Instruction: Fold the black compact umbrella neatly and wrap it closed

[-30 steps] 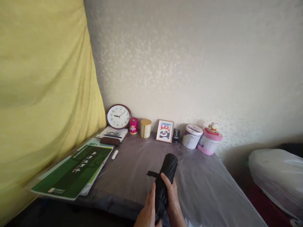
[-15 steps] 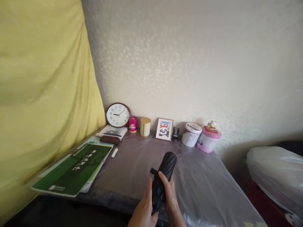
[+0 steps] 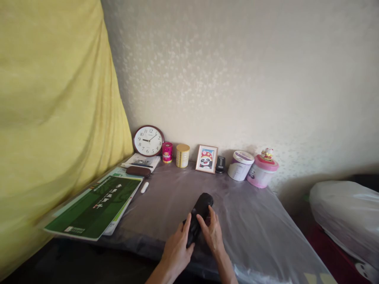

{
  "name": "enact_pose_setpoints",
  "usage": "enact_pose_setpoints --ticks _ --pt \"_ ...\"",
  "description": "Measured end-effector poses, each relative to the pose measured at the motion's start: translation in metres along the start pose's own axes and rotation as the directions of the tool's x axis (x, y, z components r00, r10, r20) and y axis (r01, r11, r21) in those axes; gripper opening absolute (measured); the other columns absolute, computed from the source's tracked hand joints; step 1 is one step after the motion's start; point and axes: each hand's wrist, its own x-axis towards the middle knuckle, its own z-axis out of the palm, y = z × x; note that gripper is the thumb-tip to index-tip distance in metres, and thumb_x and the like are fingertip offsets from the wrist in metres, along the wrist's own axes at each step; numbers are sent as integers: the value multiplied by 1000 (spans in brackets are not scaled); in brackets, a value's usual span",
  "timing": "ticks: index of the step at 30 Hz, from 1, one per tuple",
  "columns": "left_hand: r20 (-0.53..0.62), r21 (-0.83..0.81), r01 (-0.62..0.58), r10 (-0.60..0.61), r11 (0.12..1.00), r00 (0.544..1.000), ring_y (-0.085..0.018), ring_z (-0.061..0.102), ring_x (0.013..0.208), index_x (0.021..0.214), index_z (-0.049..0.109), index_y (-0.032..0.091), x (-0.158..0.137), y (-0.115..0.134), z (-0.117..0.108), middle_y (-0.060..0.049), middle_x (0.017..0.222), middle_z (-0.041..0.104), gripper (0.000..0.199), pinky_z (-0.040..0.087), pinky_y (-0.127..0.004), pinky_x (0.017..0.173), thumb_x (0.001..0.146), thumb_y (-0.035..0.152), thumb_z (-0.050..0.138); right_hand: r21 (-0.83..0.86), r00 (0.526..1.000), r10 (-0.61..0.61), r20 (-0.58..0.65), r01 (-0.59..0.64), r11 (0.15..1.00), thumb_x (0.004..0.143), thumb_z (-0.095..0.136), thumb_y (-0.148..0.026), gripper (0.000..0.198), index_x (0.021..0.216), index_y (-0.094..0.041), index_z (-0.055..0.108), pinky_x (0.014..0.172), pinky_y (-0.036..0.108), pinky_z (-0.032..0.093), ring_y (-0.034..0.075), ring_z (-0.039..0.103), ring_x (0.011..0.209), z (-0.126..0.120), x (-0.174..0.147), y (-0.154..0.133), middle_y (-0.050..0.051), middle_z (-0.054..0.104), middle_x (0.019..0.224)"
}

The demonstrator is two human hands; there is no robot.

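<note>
A black folded umbrella (image 3: pixel 203 204) lies slantwise between my two hands, over the near part of the covered table. My left hand (image 3: pixel 178 245) grips its lower end from the left, thumb and fingers around it. On the other side, my right hand (image 3: pixel 211 230) has its thumb on top of the umbrella and its fingertips against the right edge near the upper end. The underside of the umbrella is hidden, so whether it rests on the table I cannot tell.
Along the wall stand a clock (image 3: pixel 148 141), a pink tin (image 3: pixel 167 152), a yellow-lidded can (image 3: pixel 182 156), a framed panda picture (image 3: pixel 206 159), a purple-white tub (image 3: pixel 241 165) and a pink tub (image 3: pixel 262 171). Green books (image 3: pixel 97 205) lie left, beside a yellow curtain (image 3: pixel 59 118).
The umbrella has come lower and further away, toward the tabletop. My right hand has shifted along it toward the upper end. The strap that stuck out at its left no longer shows clearly.
</note>
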Motion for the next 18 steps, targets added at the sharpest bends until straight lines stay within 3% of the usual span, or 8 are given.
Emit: enact_pose_setpoints --ticks 3,6,8,11,14,18 --pt "-8 113 7 -6 994 1000 -21 61 93 141 5 29 0 2 1 -9 128 47 75 45 -28 79 80 19 48 -150 981 -162 109 177 973 67 67 -46 49 110 -24 63 79 34 47 17 56 72 -2 -1 -1 5 58 96" --pt "-5 168 -3 4 986 1000 -21 62 91 141 3 30 0 4 1 -10 129 46 76 45 -29 77 80 18 48 -117 933 -244 264 282 952 75 60 -41 31 102 -26 67 73 30 48 15 56 71 -4 -2 -9 5 56 99" --pt "-7 180 -9 11 984 1000 -20 62 90 141 2 31 0 5 -1 -9 127 47 77 45 -29 76 80 17 48 -64 913 -274 301 306 950 76 59 -40 22 89 -25 70 72 29 48 17 57 78 -6 -3 -14 5 58 96" --pt "0 194 -19 20 981 1000 -19 62 88 140 2 34 -1 6 -3 -8 123 48 77 45 -27 75 80 17 47 4 926 -246 287 256 967 75 61 -41 20 77 -23 69 73 29 47 20 57 82 -12 -3 -16 4 62 84" --pt "9 217 -17 16 976 1000 -19 63 86 139 5 37 -2 7 -3 -7 121 48 74 46 -27 74 81 17 47 48 940 -160 302 153 987 72 64 -43 22 77 -22 69 69 29 47 18 57 71 -20 -4 -16 2 64 74" --pt "23 248 -13 8 969 1000 -21 64 85 138 13 41 -1 9 -2 -9 125 46 69 47 -29 73 82 15 45 122 923 -86 376 42 992 71 65 -44 23 77 -21 68 66 28 46 16 57 63 -28 -5 -21 0 61 70"
